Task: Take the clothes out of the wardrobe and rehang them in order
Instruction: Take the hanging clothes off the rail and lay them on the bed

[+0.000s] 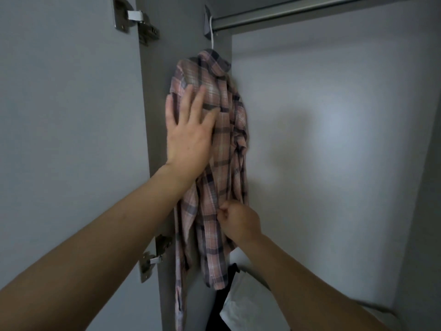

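Observation:
A pink and grey plaid shirt (222, 149) hangs on a white hanger (212, 32) hooked at the left end of the metal wardrobe rail (298, 13). The shirt lies against the wardrobe's left side panel. My left hand (188, 130) presses flat on the shirt's upper left part with straight, spread fingers. Lower down, my right hand (238, 220) pinches the shirt's front edge with curled fingers.
The open wardrobe door (66, 115) stands at the left with two metal hinges (136, 20). The grey back wall (334, 139) fills the right. White fabric (248, 304) and dark fabric (219, 306) lie at the wardrobe bottom below the shirt.

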